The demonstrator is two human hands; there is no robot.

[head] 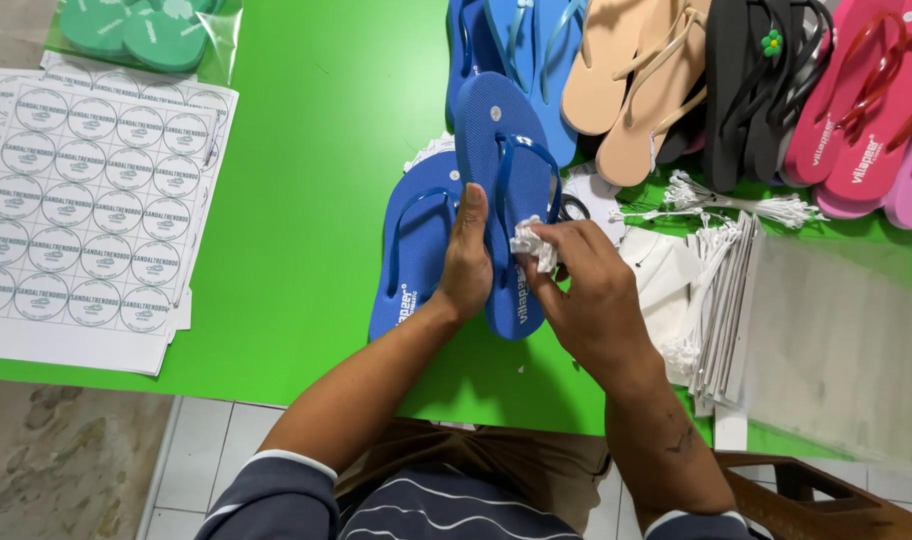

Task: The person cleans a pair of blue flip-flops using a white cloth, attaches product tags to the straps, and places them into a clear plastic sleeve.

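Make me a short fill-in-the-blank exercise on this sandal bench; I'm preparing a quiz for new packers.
1. The left hand steadies a flip-flop whose colour is ____.
2. The right hand presses a crumpled ____ cloth against that flip-flop.
3. The table top is bright ____.
4. The sticker sheets lie on the person's ____ side.

Missing words: blue; white; green; left

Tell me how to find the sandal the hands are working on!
Start at the bright green table and find the row of coloured rubber flip-flops along its far edge. Nearer the person lie two blue ones. It is the blue flip-flop lying on top, steadied by the left hand, while the right hand presses crumpled white paper against it.
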